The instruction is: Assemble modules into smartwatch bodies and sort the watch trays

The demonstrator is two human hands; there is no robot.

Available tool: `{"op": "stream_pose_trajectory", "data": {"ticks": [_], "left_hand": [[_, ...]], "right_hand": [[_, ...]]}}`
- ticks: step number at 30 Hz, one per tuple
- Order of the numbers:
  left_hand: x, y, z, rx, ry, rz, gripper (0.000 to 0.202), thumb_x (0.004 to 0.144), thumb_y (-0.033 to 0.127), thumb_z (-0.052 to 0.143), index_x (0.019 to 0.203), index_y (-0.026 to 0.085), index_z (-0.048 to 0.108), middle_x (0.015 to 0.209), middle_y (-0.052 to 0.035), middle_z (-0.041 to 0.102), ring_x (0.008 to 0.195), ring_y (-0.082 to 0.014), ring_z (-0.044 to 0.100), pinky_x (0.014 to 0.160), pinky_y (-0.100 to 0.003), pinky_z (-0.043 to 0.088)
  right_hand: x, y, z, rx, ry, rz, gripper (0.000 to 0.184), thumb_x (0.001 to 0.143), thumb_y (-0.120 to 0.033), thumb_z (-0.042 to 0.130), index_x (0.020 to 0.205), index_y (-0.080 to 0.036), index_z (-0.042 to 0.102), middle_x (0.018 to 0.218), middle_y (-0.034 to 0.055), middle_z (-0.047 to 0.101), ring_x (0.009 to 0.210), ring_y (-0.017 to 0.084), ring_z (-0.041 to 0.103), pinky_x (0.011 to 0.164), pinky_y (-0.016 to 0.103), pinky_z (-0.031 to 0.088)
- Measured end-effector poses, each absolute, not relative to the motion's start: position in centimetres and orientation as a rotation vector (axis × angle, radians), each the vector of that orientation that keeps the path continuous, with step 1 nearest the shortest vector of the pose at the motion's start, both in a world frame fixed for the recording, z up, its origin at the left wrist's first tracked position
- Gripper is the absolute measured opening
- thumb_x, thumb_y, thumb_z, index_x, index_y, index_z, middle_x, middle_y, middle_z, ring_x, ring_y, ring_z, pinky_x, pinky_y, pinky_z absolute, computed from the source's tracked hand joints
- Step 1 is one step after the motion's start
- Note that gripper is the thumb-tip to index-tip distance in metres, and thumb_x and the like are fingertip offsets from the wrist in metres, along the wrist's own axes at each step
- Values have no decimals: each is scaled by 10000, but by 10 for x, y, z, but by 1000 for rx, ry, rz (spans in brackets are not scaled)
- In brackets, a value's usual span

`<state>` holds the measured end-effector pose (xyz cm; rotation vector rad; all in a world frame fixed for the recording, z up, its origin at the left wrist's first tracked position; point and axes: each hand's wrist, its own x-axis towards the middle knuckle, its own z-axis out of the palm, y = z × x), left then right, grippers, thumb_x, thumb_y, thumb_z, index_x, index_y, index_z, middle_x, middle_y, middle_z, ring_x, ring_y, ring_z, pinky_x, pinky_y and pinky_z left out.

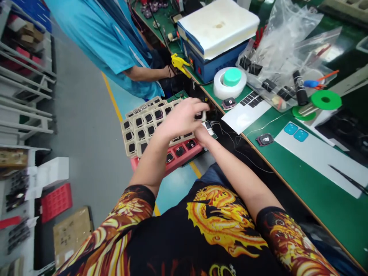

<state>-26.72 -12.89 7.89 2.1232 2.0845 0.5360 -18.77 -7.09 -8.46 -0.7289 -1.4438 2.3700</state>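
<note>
In the head view, my left hand (184,119) is over the right end of a beige tray (126,128), its fingers curled. A small dark piece with a white mark (198,115) shows by its fingertips, too small to name. My right hand (202,135) is close against it, at the tray's right end; its fingers are mostly hidden behind the left hand. The tray's compartments hold several square, dark-faced watch bodies (148,118). Under it, a red tray (184,153) holds more of them. Beside my right hand lies a white-edged watch piece (208,125).
A person in a blue shirt (115,50) sits at the far left of the bench (310,191). On the bench are a blue machine (207,69), a tape roll (217,90), a green spool (333,94), watch bodies (264,139) and tweezers (345,176). Shelving (25,92) lines the left.
</note>
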Motion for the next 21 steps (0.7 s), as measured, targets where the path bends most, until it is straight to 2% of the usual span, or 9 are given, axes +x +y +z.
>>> {"op": "stream_pose_trajectory", "data": {"ticks": [3,7,11,14,18,21], "left_hand": [[-291,-160,60,1966,2182,423,417,880,165,626,1275,186,759,1239,-122,765,1207,-336,693,1098,-489,547],[-291,-178,31,1865,2168,307,441,892,189,625,1311,194,762,1254,-121,778,1207,-328,710,1117,-482,558],[-286,-186,25,1790,2233,248,479,906,216,624,1362,186,765,1255,-142,779,1197,-348,716,1088,-493,576],[-293,-188,28,1737,2236,275,467,912,264,666,1362,208,778,1279,-120,797,1184,-343,735,1076,-477,585],[-310,-182,26,1646,2374,417,471,932,315,703,1387,213,772,1391,-104,789,1220,-328,739,1125,-452,569],[-320,-174,19,1589,2432,412,509,912,308,726,1407,196,769,1404,-115,786,1231,-336,736,1133,-449,562]], "right_hand": [[-187,-66,-104,-707,-1259,2421,397,1036,-553,792,1055,-156,785,981,23,811,931,188,727,888,305,590],[-191,-67,-117,-619,-1084,2477,378,909,-529,895,994,-173,804,1013,18,826,958,172,712,875,260,558],[-194,-68,-119,-650,-1104,2475,313,925,-485,871,966,-183,796,993,8,817,971,176,724,897,267,562],[-195,-69,-120,-667,-1130,2459,288,943,-468,849,971,-186,799,986,3,812,994,181,731,922,273,569],[-196,-69,-119,-686,-1106,2506,325,933,-510,856,974,-192,802,952,2,811,927,178,731,863,272,575],[-196,-70,-118,-664,-1058,2543,332,922,-510,874,967,-191,793,924,-5,808,881,168,728,829,262,572]]}}
